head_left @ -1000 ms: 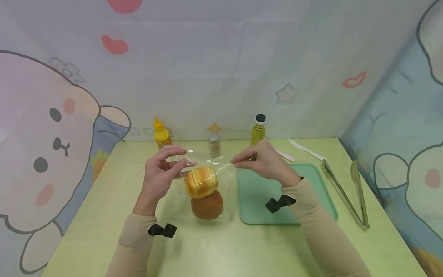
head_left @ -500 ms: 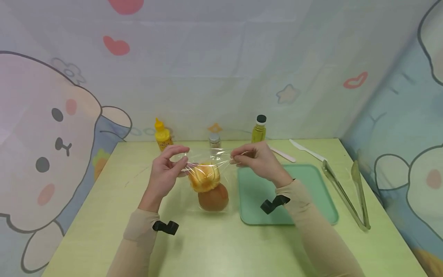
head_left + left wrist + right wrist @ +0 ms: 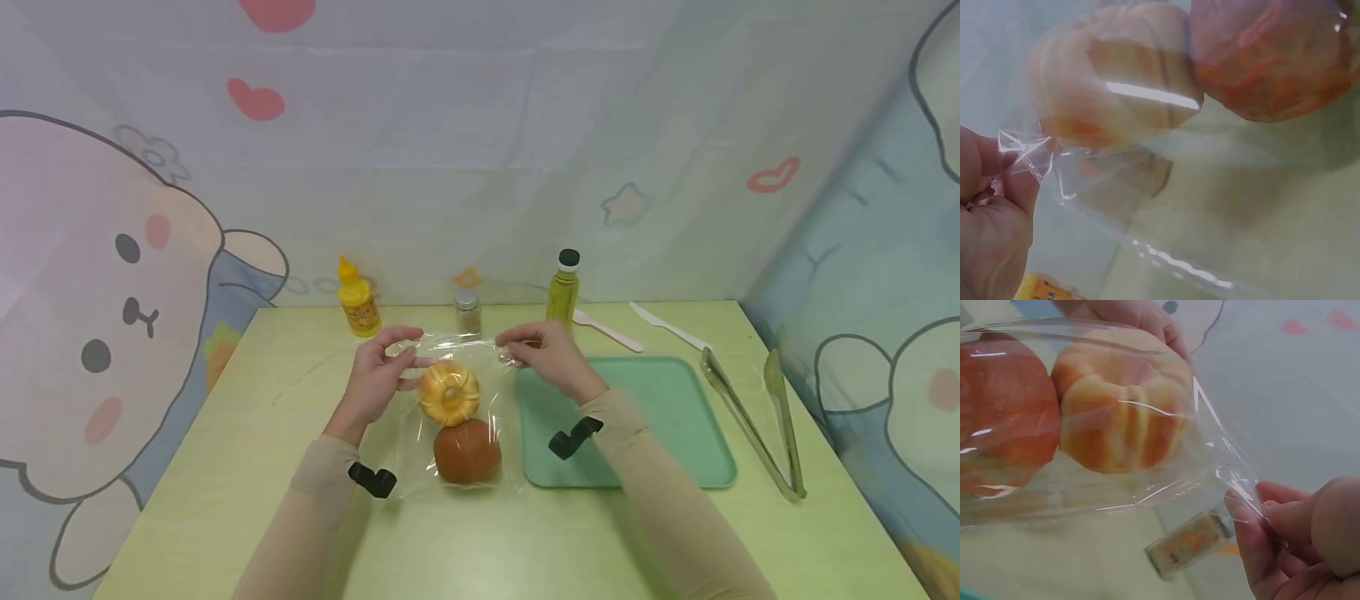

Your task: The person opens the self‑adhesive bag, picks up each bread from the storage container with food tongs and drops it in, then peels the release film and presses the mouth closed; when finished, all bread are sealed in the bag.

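A clear plastic bag (image 3: 492, 408) is stretched between my two hands near the middle of the table. Inside it, a golden ring-shaped bun (image 3: 450, 393) lies toward the mouth and a round brown bun (image 3: 467, 452) below, side by side. My left hand (image 3: 372, 379) pinches the bag's upper left corner; in the left wrist view the film bunches between thumb and finger of that hand (image 3: 994, 215). With thumb and fingers, my right hand (image 3: 546, 354) pinches the upper right corner, its gathered film plain in the right wrist view.
Behind the bag stand a yellow squeeze bottle (image 3: 358, 302), a small shaker jar (image 3: 468, 315) and an oil bottle (image 3: 562, 292). A green tray (image 3: 637, 425) lies to the right, with a pink utensil (image 3: 611, 332), a white knife (image 3: 667, 325) and metal tongs (image 3: 750, 429) around it.
The mouth of the bag is pulled flatter, and the ring-shaped bun now faces up. Both buns shift slightly right. My left hand moves a little right, my right hand slightly left and lower.
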